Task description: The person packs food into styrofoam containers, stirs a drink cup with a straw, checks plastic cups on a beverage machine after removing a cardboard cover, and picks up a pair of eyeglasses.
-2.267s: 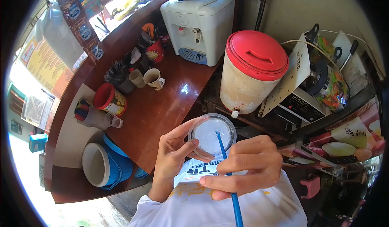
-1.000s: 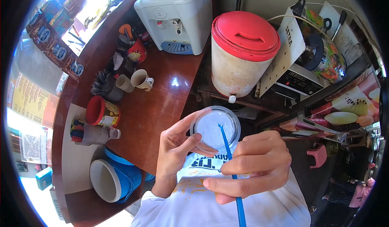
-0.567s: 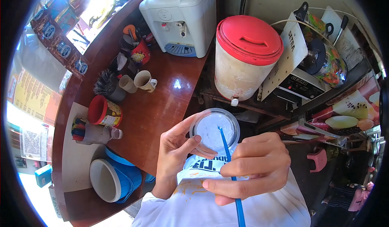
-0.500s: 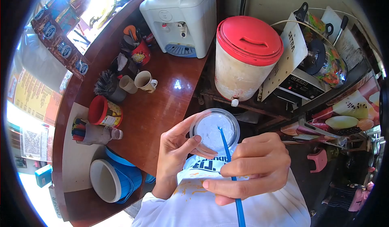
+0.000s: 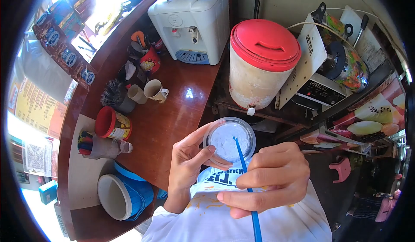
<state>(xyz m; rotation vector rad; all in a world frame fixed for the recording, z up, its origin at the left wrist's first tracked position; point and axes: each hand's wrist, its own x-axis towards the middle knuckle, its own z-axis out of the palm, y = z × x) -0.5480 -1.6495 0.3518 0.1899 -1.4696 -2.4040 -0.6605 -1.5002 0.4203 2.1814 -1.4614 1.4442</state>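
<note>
My left hand [image 5: 194, 153] is closed round the side of a clear plastic cup [image 5: 207, 134], thumb towards me and fingers underneath. Whitish, slightly lumpy stuff [image 5: 225, 140] shows inside the cup; I cannot tell what it is. Pinched in my right hand [image 5: 274, 177] is a long blue stick [image 5: 240, 157] with a small split tip, perhaps a spoon straw. Its tip is over the middle of the cup, seeming to touch the white contents. The lower end runs down past my fingers over my white shirt [image 5: 207, 220].
Left is a brown counter [image 5: 173, 116] with mugs [image 5: 154, 90], a red tub [image 5: 110, 123] and a water dispenser [image 5: 190, 26]. A red-lidded drink container [image 5: 261, 65] and a sealing machine [image 5: 322, 90] stand ahead right. A blue bucket [image 5: 138, 194] is lower left; a pink stool [image 5: 341, 169] is right.
The view has shifted very slightly. Both hands keep their grips, and the stick's tip stays over the middle of the cup.
</note>
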